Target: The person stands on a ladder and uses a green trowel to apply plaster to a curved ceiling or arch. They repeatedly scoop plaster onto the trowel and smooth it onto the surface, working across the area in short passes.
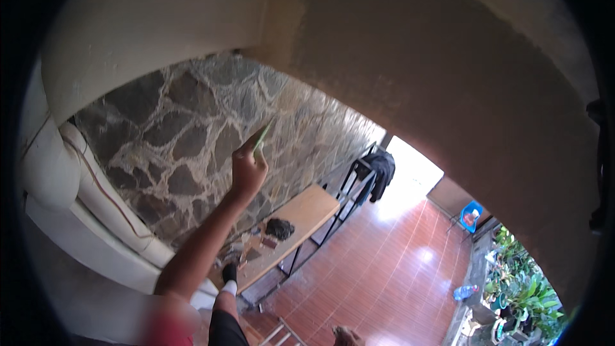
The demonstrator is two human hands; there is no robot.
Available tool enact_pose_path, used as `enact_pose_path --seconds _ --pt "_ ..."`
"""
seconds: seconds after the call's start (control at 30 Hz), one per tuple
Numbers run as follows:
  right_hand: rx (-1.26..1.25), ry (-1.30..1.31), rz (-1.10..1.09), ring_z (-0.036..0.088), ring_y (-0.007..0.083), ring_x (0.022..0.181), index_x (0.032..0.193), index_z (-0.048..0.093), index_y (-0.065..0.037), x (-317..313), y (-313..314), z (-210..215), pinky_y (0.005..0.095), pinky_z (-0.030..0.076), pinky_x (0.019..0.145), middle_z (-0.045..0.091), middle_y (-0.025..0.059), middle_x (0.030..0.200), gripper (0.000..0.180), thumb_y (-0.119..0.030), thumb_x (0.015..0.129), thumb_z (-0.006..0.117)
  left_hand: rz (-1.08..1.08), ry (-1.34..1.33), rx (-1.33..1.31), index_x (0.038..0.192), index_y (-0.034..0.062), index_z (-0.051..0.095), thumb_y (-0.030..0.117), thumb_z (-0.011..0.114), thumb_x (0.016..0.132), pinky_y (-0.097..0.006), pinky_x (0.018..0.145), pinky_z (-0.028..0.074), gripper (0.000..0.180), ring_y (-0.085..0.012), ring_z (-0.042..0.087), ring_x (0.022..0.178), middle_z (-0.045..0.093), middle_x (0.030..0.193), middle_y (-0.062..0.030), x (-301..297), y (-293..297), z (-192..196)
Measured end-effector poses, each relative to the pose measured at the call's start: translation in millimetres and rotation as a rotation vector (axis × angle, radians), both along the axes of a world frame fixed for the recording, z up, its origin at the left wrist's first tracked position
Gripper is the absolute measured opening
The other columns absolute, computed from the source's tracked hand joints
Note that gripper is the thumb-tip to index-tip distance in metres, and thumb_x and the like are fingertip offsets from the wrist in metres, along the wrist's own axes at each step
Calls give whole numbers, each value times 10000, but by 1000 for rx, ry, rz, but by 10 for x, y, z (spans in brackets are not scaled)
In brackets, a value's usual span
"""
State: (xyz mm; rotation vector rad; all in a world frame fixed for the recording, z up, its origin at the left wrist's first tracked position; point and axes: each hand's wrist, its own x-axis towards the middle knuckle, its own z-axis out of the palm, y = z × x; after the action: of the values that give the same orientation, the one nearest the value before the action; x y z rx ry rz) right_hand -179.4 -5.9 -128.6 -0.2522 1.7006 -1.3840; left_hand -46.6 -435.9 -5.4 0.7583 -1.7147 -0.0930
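My left arm, in a red sleeve, reaches up from the lower left. My left hand (248, 168) is closed around a thin green tool (261, 140), whose tip points up and to the right. The fingers hide part of it, so its exact kind does not show. Behind the hand is a stone wall (192, 138) with pale mortar joints. Overhead at the right, a plastered beam (410, 45) bears a large darker grey-brown patch. My right hand does not show.
Below stands a long wooden-topped table (314, 208) with a dark lump (280, 229) and scraps on it; a black-shod foot (229, 273) rests at its near end. Dark clothing (382, 173) hangs on a metal frame. A ladder (280, 333), blue chair (471, 216) and plants (528, 291) stand around the red tiled floor (384, 256).
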Motion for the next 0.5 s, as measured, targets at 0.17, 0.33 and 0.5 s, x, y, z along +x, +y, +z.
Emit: enact_pose_path --seconds 0.17,0.33,0.5 --pt "-195 -180 -54 534 133 558 1126 549 54 -161 50 63 252 436 469 604 85 795 418 -239 844 647 -375 783 1039 1078 0 564 21 569 859 -345 552 587 220 -207 653 724 626 968 -98 127 1510 -767" --pt "-375 -37 165 564 82 643 1234 489 12 -376 314 551 197 429 510 639 98 935 441 -7 820 641 -657 944 1577 1137 -24 515 66 549 882 -371 538 605 272 -230 678 805 630 979 -110 247 2743 -935" --pt "-556 -120 260 514 51 571 1209 481 69 -369 670 837 184 370 437 648 134 854 336 -3 885 530 -756 891 1777 1197 -83 459 89 533 871 -326 469 596 375 -228 688 712 638 987 -146 270 3488 -861"
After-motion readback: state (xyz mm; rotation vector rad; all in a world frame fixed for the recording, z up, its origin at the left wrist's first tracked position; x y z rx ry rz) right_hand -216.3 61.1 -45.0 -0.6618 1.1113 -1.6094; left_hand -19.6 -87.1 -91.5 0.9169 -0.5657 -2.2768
